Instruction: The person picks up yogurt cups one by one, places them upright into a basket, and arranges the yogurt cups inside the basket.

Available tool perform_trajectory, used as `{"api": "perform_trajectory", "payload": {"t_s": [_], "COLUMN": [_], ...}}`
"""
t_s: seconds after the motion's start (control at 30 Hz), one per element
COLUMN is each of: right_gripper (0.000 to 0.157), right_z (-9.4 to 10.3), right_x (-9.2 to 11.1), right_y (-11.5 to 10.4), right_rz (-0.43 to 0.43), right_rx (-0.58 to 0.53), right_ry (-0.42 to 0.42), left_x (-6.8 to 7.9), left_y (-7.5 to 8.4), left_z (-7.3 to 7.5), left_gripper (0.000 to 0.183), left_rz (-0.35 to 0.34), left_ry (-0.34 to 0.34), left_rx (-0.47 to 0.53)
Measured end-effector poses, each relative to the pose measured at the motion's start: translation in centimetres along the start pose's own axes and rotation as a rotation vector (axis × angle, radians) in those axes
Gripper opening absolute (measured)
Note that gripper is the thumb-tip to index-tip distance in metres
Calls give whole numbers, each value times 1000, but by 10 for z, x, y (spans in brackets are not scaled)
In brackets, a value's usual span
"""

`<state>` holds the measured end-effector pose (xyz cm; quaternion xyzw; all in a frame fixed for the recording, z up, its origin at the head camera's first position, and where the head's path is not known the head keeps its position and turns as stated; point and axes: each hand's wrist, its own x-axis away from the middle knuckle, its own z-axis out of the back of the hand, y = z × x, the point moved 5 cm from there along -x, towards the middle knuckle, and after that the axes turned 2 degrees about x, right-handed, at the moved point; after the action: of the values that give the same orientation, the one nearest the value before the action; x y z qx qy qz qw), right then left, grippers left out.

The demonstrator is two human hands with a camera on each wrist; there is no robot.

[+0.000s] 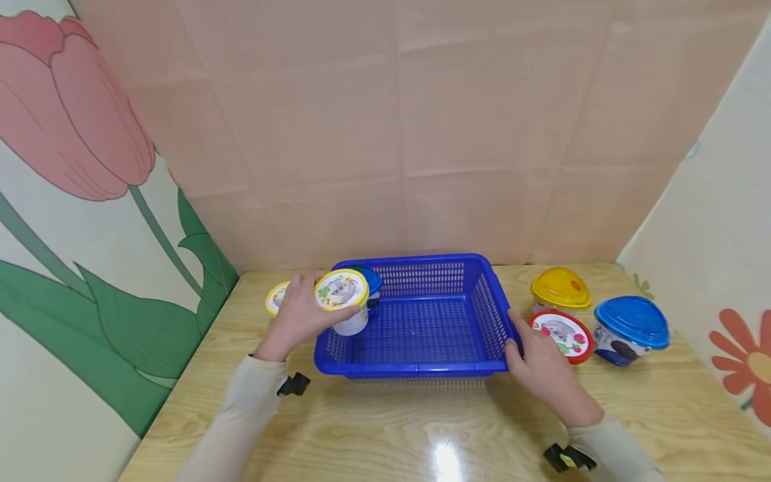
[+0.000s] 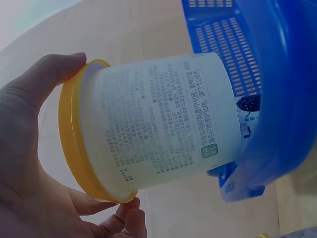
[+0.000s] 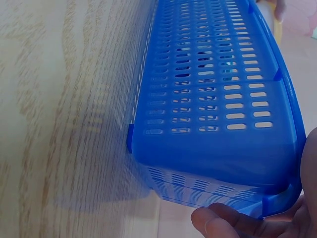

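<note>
Left hand [image 1: 299,314]: grasping the white tub [image 2: 158,119] by its yellow lid [image 2: 74,134], thumb and fingers on opposite sides of the rim. Tub is tilted, over the left end of the blue basket [image 1: 415,369]; I cannot tell whether its base touches the rim there. Right hand [image 1: 545,365]: grasping the basket's rim at the opposite end.

Handling, my estimate: the tub looks stiff-walled and smooth, so somewhat slippery. Fill not visible through the wall; I would assume moderate weight until lifted level. Weak point is the lid: with the load hanging from it, it could work loose. I would rather take hold lower, thumb and fingers round the wall just beneath the rim, squeezing lightly to avoid denting.

Basket looks light and slightly springy, likely to skid on the worktop [image 1: 361,428] if bumped; the right hand's rim hold is a sound place to steady it.

Surroundings: a blue-lidded tub [image 1: 370,276] inside the basket, just right of the left hand; another yellow-lidded tub [image 1: 274,299] partly behind that hand; a red-lidded tub [image 1: 563,336] just beside the right hand.
</note>
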<state>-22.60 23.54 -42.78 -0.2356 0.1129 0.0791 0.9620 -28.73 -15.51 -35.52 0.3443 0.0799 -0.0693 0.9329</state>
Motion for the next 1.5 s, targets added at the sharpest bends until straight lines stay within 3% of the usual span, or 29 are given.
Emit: {"api": "perform_trajectory", "payload": {"t_s": [0.5, 0.97, 1.5], "right_gripper": [57, 58, 58], "right_z": [0, -2, -1], "right_x": [0, 1, 1], "right_y": [0, 0, -1], "right_rz": [-2, -18, -21], "right_rx": [-1, -9, -3], "right_ry": [2, -16, -20], "left_x": [-2, -6, -9], "left_y": [-8, 1, 3], "left_z": [-14, -24, -33], "left_gripper": [106, 106, 104], "left_rz": [8, 26, 20], "left_ry": [-74, -171, -249], "left_rx": [-99, -169, -169]}}
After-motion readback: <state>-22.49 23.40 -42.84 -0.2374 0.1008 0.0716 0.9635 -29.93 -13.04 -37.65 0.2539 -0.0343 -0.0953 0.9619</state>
